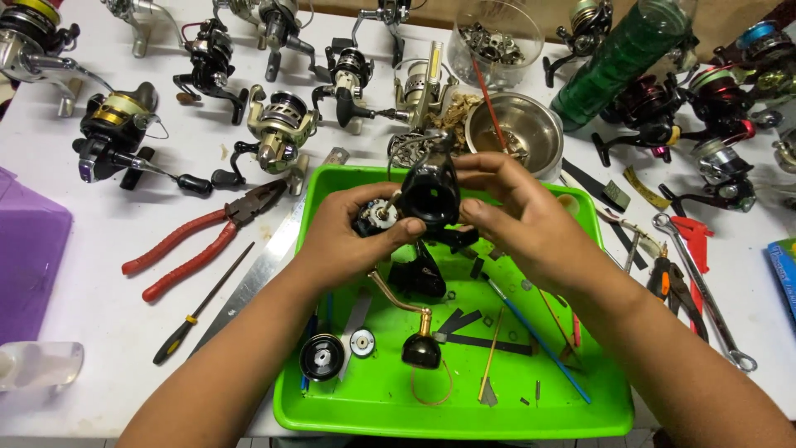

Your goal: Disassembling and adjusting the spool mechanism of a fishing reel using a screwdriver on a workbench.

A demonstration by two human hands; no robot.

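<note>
Both hands pinch one black reel body above the green tray: left hand clamps its geared end, right hand wraps fingers round the far side. Tray holds a crank handle w/ black knob, black spool, blue rod, small bits. Behind: steel bowl, clear tub of metal parts, green bottle; blue printed packet at rt edge.

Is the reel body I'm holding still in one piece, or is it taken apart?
Taken apart. The black reel body sits between the left hand and right hand, while its crank handle and spool lie loose in the green tray.
</note>
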